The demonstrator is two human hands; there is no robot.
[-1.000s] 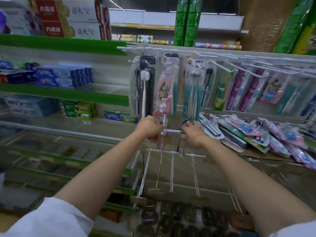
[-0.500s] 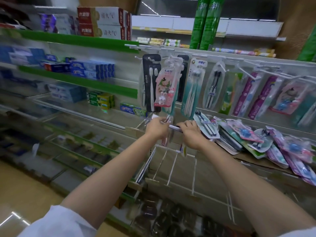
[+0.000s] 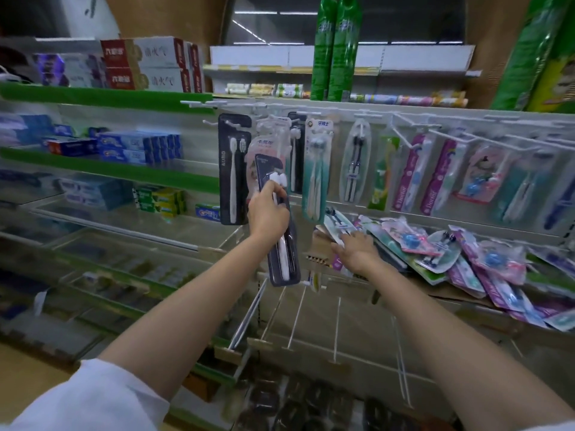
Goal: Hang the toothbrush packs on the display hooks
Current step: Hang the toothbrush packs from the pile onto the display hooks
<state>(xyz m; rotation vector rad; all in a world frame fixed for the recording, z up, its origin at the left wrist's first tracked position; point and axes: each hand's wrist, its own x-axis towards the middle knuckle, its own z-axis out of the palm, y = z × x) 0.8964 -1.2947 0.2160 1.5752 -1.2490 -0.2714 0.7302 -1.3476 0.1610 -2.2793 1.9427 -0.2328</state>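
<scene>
shelves [image 3: 130, 174]: green-edged, left of the left fingers, stacked with toothpaste boxes [image 3: 137, 144]
hook rail [image 3: 342, 108]: white, above both hands, running to the right; white hooks [image 3: 413, 132] jut from it toward the camera
hung packs [image 3: 317, 169]: in a row on the hooks, above and behind the fingers of both hands; a black one [image 3: 234, 169] hangs just left of the left fingers, a pink one [image 3: 264, 150] right behind them
loose packs [image 3: 466, 256]: a heap of pink, teal and clear packs on a ledge, spreading right from the right fingers
wire dividers [image 3: 295, 312]: white rods below both hands, bare
left hand [image 3: 268, 213]: raised in front of the hung row, fingers curled round a dark pack
dark pack [image 3: 281, 241]: held upright, slightly tilted, two brushes with white heads inside; its top stands above the left fingers, its lower end hangs below the palm; it sits below the hooks, on none of them
right hand [image 3: 354, 248]: lower and to the right, palm down at the left edge of the heap
right fingers [image 3: 340, 241]: stretched out and loosely spread, tips resting on a clear pack [image 3: 337, 223] at the heap's near-left end; not curled round it
sleeves [image 3: 93, 396]: white, at the bottom corners
</scene>
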